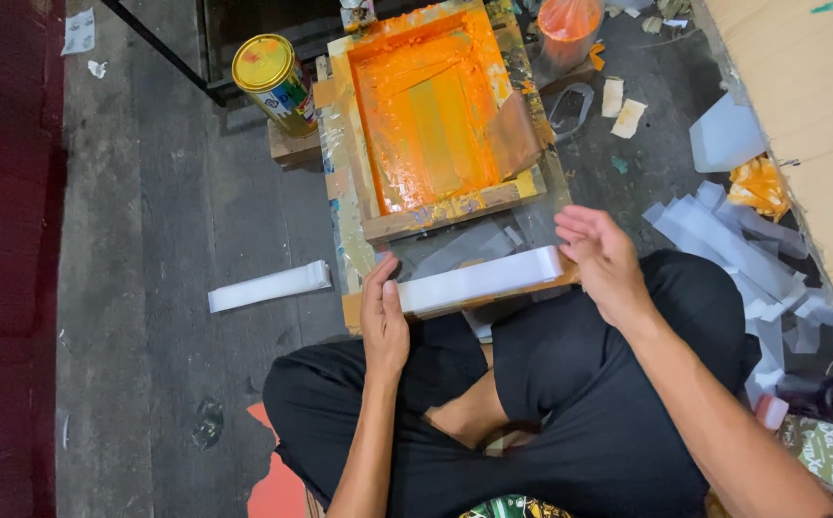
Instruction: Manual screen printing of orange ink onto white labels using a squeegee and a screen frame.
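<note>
A person is sitting cross-legged on the grey floor (pixel 148 288), and everything is gathering around the wooden printing frame (pixel 435 115) in front of the knees, its mesh flooded with wet orange ink. On the near side of that frame, a stack of long white strips (pixel 479 280) is lying across the board, running from lower left up to the right. The left hand (pixel 383 321) is pressing flat against the stack's left end, fingers straight and together, not curling around anything. The right hand (pixel 600 254) is hovering at the stack's right end with the palm open and fingers spread loosely; it seems to be just brushing the strips there, though I cannot tell for sure that it is touching.

Left of the frame, a second, smaller bundle of white strips (pixel 269 286) is lying alone on the floor. At the frame's far left corner a spray can with a yellow cap (pixel 274 82) is standing on a wooden block. Right of the frame, loose white strips (pixel 723 240) are piling up in a heap beside a sheet of cardboard (pixel 809 105), and beyond the frame's far right corner an orange plastic bag (pixel 568 24) is sitting.
</note>
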